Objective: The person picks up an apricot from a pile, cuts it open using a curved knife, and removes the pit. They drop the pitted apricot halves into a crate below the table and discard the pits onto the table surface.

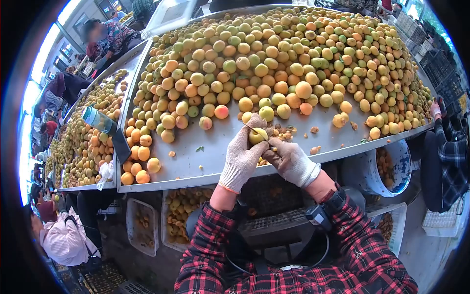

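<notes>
My left hand [241, 159], in a white knitted glove, is closed around a yellow-green apricot [257, 136] just over the table's front edge. Against that fruit lies the thin, dark blade of what looks like a small knife [252, 129]. Its other end runs into my right hand [293, 160], whose gloved, dirt-stained fingers are pinched together; the handle is hidden. Both hands nearly touch. Behind them, torn apricot pieces [284, 132] lie on the metal table [200, 149], in front of a large heap of apricots [274, 63].
A blue-and-white bucket [397, 166] with fruit pieces stands below at right. Crates of apricots [169, 215] and scraps [142, 220] sit under the table. At left, a bottle [99, 120] and a dark phone-like object [121, 145] rest by the divider. Other people work on both sides.
</notes>
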A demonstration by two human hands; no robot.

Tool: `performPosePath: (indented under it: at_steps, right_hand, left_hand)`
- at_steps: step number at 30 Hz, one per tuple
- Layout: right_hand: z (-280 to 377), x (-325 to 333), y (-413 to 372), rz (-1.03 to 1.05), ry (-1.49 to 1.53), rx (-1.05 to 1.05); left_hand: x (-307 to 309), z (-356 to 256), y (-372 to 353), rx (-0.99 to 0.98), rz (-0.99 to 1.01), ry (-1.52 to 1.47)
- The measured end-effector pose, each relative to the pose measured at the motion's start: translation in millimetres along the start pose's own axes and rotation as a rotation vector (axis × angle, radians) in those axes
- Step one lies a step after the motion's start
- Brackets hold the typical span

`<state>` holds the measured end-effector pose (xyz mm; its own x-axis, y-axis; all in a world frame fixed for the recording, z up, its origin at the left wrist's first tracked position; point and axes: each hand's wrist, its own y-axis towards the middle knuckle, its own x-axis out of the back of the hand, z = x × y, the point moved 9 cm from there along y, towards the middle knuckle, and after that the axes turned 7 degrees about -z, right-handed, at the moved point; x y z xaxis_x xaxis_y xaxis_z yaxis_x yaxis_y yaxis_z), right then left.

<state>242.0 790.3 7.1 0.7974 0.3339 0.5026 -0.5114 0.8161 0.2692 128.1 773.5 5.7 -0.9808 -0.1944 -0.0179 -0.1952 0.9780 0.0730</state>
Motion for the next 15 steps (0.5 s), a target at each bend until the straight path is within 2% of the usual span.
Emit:
performPosePath:
  at_steps: [1, 3, 8, 10, 11, 13, 15]
  right_hand:
    - [1, -3, -1, 0.000, 0.001, 0.000]
    - [5, -7, -4, -0.017, 0.120, -0.003]
    - [12, -8, -3, 0.026, 0.325, -0.012]
    - [-5, -23, -18, 0.310, 0.583, -0.552]
    - [-7, -21, -21, 0.307, 0.583, -0.554]
    - [-2, -28, -26, 0.366, 0.920, -0.588]
    - [3, -28, -25, 0.389, 0.933, -0.555]
  left_hand:
    - [-3, -3, -2, 0.001, 0.000, 0.001]
    - [-1, -2, -7, 0.149, -0.138, -0.244]
    - [-1, 3, -5, 0.129, -0.151, -0.281]
    - [-1, 0, -5, 0.146, -0.137, -0.314]
    - [-1, -2, -5, 0.130, -0.119, -0.258]
    - [0, -9, -5, 0.113, -0.102, -0.202]
    - [-5, -14, -6, 0.144, -0.031, -0.296]
